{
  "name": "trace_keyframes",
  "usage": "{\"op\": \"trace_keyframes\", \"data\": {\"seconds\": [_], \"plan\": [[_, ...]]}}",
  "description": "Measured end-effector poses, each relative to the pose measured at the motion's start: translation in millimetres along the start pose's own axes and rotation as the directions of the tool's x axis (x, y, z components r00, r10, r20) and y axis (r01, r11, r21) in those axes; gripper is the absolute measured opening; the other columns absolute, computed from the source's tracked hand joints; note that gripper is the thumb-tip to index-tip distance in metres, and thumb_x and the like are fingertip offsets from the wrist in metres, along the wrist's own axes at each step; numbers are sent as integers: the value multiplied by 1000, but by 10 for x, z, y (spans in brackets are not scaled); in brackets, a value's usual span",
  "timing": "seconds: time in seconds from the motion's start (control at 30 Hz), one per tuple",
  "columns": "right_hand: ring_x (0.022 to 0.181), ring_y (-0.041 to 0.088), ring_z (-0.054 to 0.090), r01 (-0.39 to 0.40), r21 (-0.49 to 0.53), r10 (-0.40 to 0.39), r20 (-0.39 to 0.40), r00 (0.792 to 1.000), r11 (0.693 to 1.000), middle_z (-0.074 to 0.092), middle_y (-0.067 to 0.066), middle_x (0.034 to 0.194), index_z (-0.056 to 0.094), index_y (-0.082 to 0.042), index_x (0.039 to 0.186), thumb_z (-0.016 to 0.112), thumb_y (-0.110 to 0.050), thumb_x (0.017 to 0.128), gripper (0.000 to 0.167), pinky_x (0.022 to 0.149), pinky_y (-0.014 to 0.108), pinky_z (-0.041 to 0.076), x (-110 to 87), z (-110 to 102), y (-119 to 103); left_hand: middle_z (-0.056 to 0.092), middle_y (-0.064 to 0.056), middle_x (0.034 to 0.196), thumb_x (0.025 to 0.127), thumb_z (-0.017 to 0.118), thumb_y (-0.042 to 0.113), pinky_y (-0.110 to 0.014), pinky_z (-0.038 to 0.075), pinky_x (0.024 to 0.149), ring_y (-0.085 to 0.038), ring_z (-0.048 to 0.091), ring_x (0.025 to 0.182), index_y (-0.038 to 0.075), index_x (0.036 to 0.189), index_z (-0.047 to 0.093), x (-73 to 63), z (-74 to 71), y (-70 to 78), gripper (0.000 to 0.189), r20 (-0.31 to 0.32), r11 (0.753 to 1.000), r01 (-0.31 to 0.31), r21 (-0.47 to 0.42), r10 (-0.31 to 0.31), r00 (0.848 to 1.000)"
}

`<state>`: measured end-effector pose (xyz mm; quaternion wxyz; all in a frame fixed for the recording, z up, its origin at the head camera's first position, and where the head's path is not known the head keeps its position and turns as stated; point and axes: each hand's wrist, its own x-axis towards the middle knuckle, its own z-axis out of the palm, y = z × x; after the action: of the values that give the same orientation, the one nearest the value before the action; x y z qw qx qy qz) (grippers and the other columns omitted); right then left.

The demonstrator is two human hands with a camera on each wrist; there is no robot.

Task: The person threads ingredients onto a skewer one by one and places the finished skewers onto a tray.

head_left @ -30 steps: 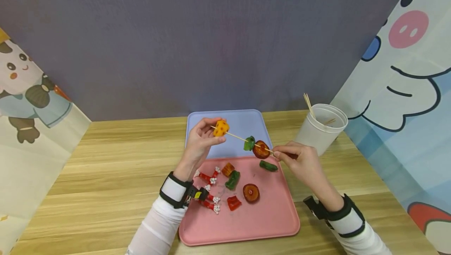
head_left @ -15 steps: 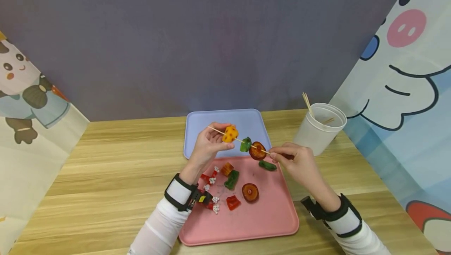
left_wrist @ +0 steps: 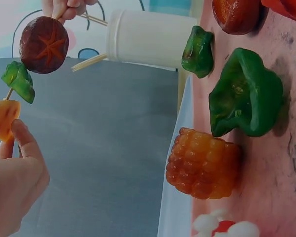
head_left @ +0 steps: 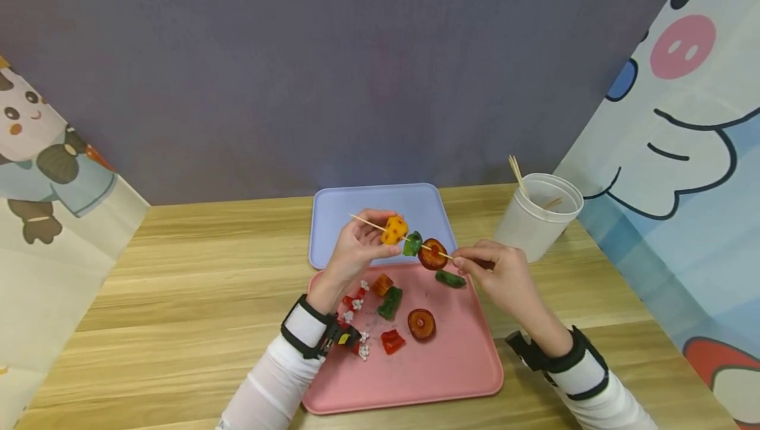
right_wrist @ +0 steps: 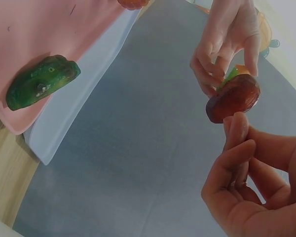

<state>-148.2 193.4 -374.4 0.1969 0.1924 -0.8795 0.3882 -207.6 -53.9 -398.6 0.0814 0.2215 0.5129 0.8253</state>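
Over the two trays my right hand [head_left: 501, 275] pinches the blunt end of a bamboo skewer [head_left: 365, 222], right beside a brown mushroom cap [head_left: 433, 254] threaded on it. A green pepper piece [head_left: 412, 243] sits against the mushroom. My left hand [head_left: 356, 248] grips a yellow chunk with brown spots [head_left: 394, 229], also on the skewer, between thumb and fingers. The bare tip sticks out past this chunk to the left. In the left wrist view the mushroom cap [left_wrist: 44, 45] shows a star-shaped cut. From the right wrist, the mushroom [right_wrist: 233, 98] hides most of the pepper.
The pink tray [head_left: 439, 374] holds a corn piece [head_left: 382, 284], green pepper pieces [head_left: 389, 303], a mushroom [head_left: 421, 324], a red pepper piece [head_left: 392, 341] and red pieces with white ends [head_left: 363, 349]. Behind it lies a blue tray [head_left: 332, 202]. A white bucket [head_left: 528, 229] with skewers stands right.
My left hand has moved right and slightly down, sliding the yellow chunk along the skewer up close to the green pepper. More bare tip shows. My right hand has barely moved.
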Motion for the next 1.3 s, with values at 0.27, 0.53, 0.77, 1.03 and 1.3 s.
{"op": "trace_keyframes", "data": {"seconds": [0.27,0.53,0.77,1.03,1.3], "plan": [[60,2,55,-6,-13,6,-7,1000,1000,68,0,73,76,-5,87,75,2,76,13,51,16,46,10,-27,-1,55,-8,114,77,69,-11,-23,48,91,-16,56,100,-2,127,49,16,33,-43,54,30,999,10,46,-12,999],[59,2,55,5,-19,-5,-20,1000,1000,67,-1,71,76,-4,87,74,3,77,12,50,16,46,3,-41,9,55,-7,116,77,74,-3,-25,47,93,-16,55,103,-1,131,47,30,41,-64,60,66,999,-8,45,5,998],[63,2,60,14,-11,-15,-66,998,1000,69,3,72,76,-3,86,73,2,78,10,54,13,47,6,-114,59,54,-12,128,80,74,7,-34,48,94,-21,55,110,4,136,46,48,-80,23,63,111,948,126,291,-164,980],[62,-1,59,-19,-17,17,-132,991,1000,68,6,70,74,1,86,71,6,78,10,52,12,44,-50,-263,224,67,-11,112,83,72,17,-30,52,83,-22,64,97,9,110,68,304,70,4,28,158,624,122,772,-374,914],[61,-8,56,-86,-125,66,-153,986,988,68,4,68,75,-2,86,73,2,78,9,51,11,42,-147,-339,433,70,-8,105,83,71,19,-26,50,80,-22,63,96,8,104,71,531,338,-291,24,285,350,-148,925,-384,878]]}}
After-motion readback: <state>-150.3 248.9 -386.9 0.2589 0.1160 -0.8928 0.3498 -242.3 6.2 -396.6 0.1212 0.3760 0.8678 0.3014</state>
